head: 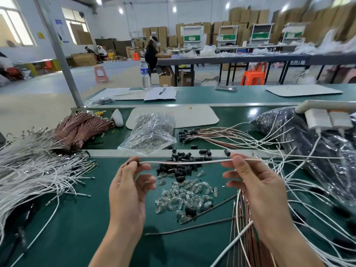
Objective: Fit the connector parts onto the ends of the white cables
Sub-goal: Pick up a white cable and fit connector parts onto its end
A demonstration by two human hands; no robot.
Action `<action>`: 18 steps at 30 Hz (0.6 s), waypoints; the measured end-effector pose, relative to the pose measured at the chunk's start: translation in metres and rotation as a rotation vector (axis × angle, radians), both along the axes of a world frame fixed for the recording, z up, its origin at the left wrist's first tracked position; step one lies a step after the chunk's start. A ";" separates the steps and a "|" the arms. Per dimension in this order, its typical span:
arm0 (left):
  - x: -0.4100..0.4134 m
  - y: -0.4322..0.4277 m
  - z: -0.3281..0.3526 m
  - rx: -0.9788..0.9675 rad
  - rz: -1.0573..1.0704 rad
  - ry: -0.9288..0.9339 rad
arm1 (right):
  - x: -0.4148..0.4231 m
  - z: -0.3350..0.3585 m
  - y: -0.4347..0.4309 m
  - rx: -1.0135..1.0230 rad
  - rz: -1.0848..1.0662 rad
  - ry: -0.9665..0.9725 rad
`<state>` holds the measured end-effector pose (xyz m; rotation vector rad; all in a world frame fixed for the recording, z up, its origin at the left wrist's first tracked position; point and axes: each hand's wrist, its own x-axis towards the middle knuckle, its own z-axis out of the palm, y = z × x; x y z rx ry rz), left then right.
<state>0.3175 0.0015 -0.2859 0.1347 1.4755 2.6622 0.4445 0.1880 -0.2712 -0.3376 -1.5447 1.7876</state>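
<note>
Your left hand point(128, 189) pinches the thin white cable point(185, 162) at its dark end; right hand point(256, 187) pinches it further along.

Windows point(76, 24), stacked boxes point(248, 15), apparently bluish floor point(119, 66)

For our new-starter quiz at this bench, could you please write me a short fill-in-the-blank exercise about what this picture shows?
1. The left hand and right hand hold a ____ cable stretched between them.
2. The pile of ____ connectors lies just beyond the clear bulbs.
3. The pen lies on ____ near the bottle.
Missing words: white; black; paper.
</note>
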 end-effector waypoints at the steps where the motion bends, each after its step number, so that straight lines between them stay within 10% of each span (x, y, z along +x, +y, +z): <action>1: -0.003 0.007 0.005 0.002 -0.038 -0.002 | -0.003 0.011 0.010 0.065 -0.030 0.021; 5: -0.038 0.056 0.041 -0.025 -0.162 0.026 | -0.042 0.061 0.074 0.222 -0.034 -0.046; 10: -0.073 0.119 0.061 -0.404 -0.275 -0.097 | -0.080 0.058 0.120 0.302 0.255 -0.863; 18: -0.007 0.089 0.030 -1.137 -0.619 0.416 | -0.047 -0.016 0.103 0.266 -0.026 -0.588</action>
